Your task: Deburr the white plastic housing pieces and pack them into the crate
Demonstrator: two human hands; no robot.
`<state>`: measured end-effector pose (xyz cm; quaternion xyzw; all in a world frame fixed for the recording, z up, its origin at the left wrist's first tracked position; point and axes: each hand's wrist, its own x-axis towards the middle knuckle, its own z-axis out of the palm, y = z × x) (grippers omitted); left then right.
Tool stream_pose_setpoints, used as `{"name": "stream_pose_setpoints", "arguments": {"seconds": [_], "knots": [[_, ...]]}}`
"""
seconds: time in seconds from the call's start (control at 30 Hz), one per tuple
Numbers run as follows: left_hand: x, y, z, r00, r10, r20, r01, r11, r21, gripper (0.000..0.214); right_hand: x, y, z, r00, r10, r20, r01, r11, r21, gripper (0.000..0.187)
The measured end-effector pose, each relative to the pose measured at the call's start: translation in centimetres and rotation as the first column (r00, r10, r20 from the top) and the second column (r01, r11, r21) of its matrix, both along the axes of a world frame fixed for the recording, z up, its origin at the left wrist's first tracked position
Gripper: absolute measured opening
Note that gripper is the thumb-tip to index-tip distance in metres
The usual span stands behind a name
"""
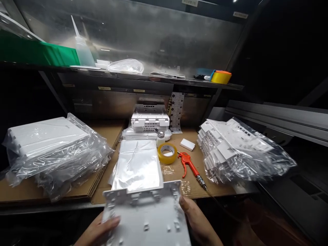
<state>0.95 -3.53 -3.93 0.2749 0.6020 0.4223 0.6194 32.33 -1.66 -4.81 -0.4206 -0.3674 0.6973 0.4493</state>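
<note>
Both of my hands hold a flat white plastic panel point(146, 218) with small clips and tabs, low at the near edge of the bench. My left hand point(98, 230) grips its left edge, thumb lying on top. My right hand point(196, 220) grips its right edge, thumb pressed on the corner. Just beyond the panel lies a stack of clear plastic bags point(138, 164). A roll of yellowish tape point(167, 152) and an orange air blow gun point(188, 164) lie to the right of the bags.
Bagged white panels are piled at the left point(48, 147) and right point(238, 150) on cardboard point(107, 136). White housings point(150, 123) stand at the back centre, with a white block point(187, 144) nearby. The shelf above carries a squeeze bottle point(83, 49), green bin point(36, 51) and yellow tape roll point(220, 77).
</note>
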Motion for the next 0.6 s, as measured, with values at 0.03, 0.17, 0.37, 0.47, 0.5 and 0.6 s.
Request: {"name": "stream_pose_setpoints", "arguments": {"seconds": [0.03, 0.17, 0.37, 0.47, 0.5, 0.6], "knots": [[0.6, 1.1, 0.6, 0.984, -0.15, -0.097, 0.158, 0.984, 0.084, 0.064, 0.5, -0.9, -0.2, 0.997, -0.059, -0.059, 0.054, 0.995, -0.086, 0.069], [2.6, 5.8, 2.1, 0.803, -0.331, -0.495, 0.515, 0.804, 0.298, 0.066, 5.0, -2.7, -0.7, 0.913, -0.398, -0.084, 0.353, 0.878, -0.324, 0.066], [4.0, 7.9, -0.2, 0.641, -0.199, -0.741, 0.597, 0.736, 0.319, 0.032, 10.2, -4.2, -2.1, 0.782, -0.618, 0.08, 0.603, 0.718, -0.349, 0.077], [4.3, 8.1, -0.5, 0.597, -0.185, -0.781, 0.622, 0.722, 0.304, 0.022, 10.5, -4.2, -3.1, 0.77, -0.624, 0.135, 0.628, 0.703, -0.333, 0.075], [4.3, 8.4, -0.3, 0.592, -0.183, -0.785, 0.624, 0.721, 0.303, 0.019, 10.4, -4.1, -3.3, 0.771, -0.621, 0.145, 0.629, 0.702, -0.334, 0.076], [3.7, 9.8, 0.6, 0.609, -0.221, -0.762, 0.628, 0.722, 0.292, 0.01, 10.0, -3.4, -3.4, 0.764, -0.627, 0.155, 0.638, 0.695, -0.332, 0.08]]}}
